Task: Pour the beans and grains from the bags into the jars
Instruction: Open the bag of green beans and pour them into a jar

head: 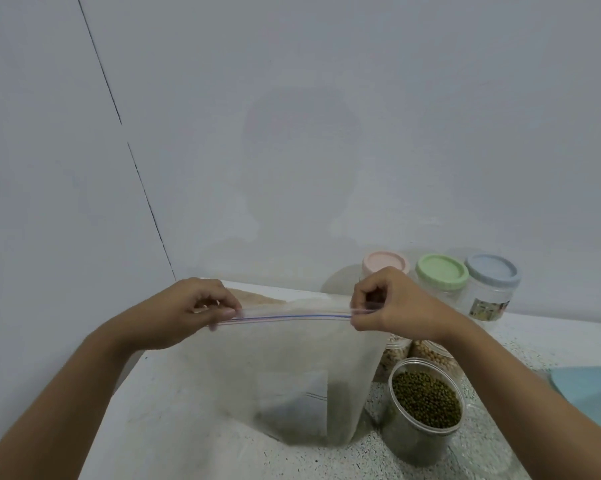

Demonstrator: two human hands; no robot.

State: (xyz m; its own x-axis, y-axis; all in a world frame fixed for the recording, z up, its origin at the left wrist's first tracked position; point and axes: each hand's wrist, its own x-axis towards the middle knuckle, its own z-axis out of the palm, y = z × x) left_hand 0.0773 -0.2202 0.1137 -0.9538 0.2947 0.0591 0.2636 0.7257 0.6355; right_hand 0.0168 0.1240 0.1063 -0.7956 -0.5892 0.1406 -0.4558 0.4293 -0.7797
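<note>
Holding zip bag (292,368) taut above table (223,455): left hand (195,311) pinches left end of zip strip (292,318), right hand (389,303) pinches right end; strip runs level, left to right. Bag looks near empty. Open jar (410,445) of green beans (427,400) stands just right of bag, nearer right hand.

lt: dim, flat; shadow: faint — on wall (299,150); edges: bowed; focus: soft

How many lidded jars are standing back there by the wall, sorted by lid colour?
Pink-lidded jar: 1
Green-lidded jar: 1
Blue-lidded jar: 1
Total: 3
</note>
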